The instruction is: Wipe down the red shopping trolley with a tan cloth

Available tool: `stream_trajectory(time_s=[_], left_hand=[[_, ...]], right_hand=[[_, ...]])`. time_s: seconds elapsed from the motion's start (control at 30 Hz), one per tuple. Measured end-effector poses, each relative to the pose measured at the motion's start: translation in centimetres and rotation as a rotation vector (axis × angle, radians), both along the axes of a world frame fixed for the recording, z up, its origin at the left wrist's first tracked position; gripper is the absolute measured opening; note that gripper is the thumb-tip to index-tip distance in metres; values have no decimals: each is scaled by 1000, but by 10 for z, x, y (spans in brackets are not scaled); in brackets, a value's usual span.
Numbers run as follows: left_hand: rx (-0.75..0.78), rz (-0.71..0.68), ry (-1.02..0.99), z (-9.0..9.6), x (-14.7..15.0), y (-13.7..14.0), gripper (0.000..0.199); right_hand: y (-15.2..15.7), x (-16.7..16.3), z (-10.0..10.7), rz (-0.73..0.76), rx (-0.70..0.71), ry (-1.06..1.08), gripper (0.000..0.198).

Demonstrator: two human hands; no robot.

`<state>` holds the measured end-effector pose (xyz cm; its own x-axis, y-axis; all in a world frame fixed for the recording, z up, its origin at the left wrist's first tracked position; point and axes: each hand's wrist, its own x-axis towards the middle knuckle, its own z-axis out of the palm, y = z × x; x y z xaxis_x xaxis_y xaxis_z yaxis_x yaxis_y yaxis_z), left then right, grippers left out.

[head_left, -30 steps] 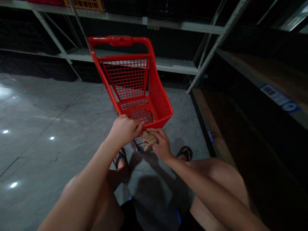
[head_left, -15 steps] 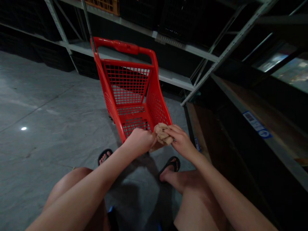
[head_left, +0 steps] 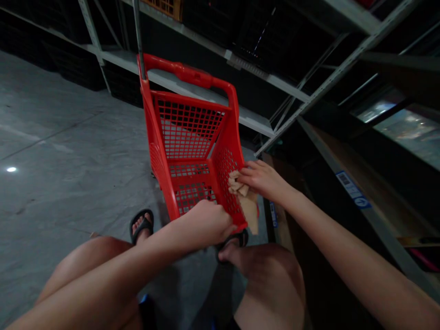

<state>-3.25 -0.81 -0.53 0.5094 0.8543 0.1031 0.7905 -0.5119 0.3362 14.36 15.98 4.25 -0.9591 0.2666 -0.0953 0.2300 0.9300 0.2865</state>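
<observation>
R hand (head_left: 263,178) holds tan cloth (head_left: 252,211) (pt. crumpled) at red cart (head_left: 237,137).

The right hand (head_left: 259,178) moves the tan cloth (head_left: 239,184) from the front edge of the red shopping cart (head_left: 167,181) to its right side edge, behind the front right corner. A gap opens between it and the left hand (head_left: 209,222), beside which the cloth was bunched. A loose flap now hangs down near that corner.
</observation>
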Motion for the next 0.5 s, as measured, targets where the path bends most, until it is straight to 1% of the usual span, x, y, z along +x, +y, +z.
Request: stream_trajectory(time_s=[0.07, 0.13, 0.2, 0.23, 0.3, 0.37, 0.5], left_hand=[[-31, 89, -4, 6, -3, 13, 34], [-46, 187, -21, 9, -9, 28, 35], [-51, 268, -38, 8, -15, 41, 35], [-57, 302, -42, 7, -18, 47, 36], [-83, 353, -32, 5, -23, 54, 36], [-120, 372, -1, 4, -24, 56, 35], [-163, 322, 41, 5, -18, 48, 34]], right_hand=[[18, -17, 0, -79, 90, 18, 18], [33, -32, -2, -185, 146, 66, 21], [39, -39, -7, -259, 151, 102, 22], [37, -38, -9, -272, 145, 99, 21], [23, -29, -12, -259, 130, 48, 16], [-2, -10, -13, -222, 103, -24, 12], [-51, 34, -17, -76, -45, -128, 9]])
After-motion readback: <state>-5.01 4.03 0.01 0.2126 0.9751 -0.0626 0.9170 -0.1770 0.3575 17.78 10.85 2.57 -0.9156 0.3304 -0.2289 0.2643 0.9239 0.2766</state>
